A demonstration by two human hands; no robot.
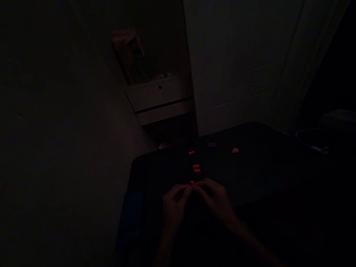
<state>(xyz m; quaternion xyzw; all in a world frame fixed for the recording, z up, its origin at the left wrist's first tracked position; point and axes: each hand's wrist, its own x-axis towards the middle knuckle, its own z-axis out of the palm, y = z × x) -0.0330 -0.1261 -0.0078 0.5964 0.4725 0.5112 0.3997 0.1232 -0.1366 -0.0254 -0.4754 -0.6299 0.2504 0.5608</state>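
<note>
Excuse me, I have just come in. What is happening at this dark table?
A person's left hand and right hand meet over a dark table, seemingly pinching a small red piece between them. Beyond it lie three red bar-shaped pieces, two close together and one farther off. A rounded orange-red piece lies to their right. It is too dark to tell materials.

Has bare, curled left hand (pixel 175 200) and bare, bent-fingered right hand (pixel 216 198) pinched in tight, with fingertips (pixel 187 190) basically touching. Runs bare left forearm (pixel 166 245) pretty much straight ahead, slants bare right forearm (pixel 258 246) in from lower right.
</note>
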